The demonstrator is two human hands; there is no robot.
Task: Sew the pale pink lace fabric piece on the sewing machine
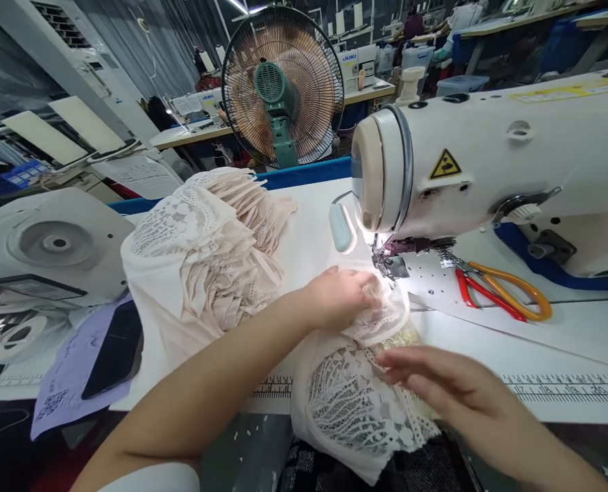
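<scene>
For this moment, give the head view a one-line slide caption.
Both hands, left and right, press lace fabric flat beside the sewing machine.

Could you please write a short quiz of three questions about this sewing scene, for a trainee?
1. True or false: the left hand rests on the lace fabric piece beside the presser foot.
2. Which lies on the sewing machine bed, right of the needle? A) orange-handled scissors B) a hammer C) a cup
3. Fill in: the dark phone lies on a ____ sheet of paper.

Key
1. True.
2. A.
3. Purple. It lies left of the stack of lace pieces. The right hand lies flat, fingers open, on the near end of the fabric.
</scene>
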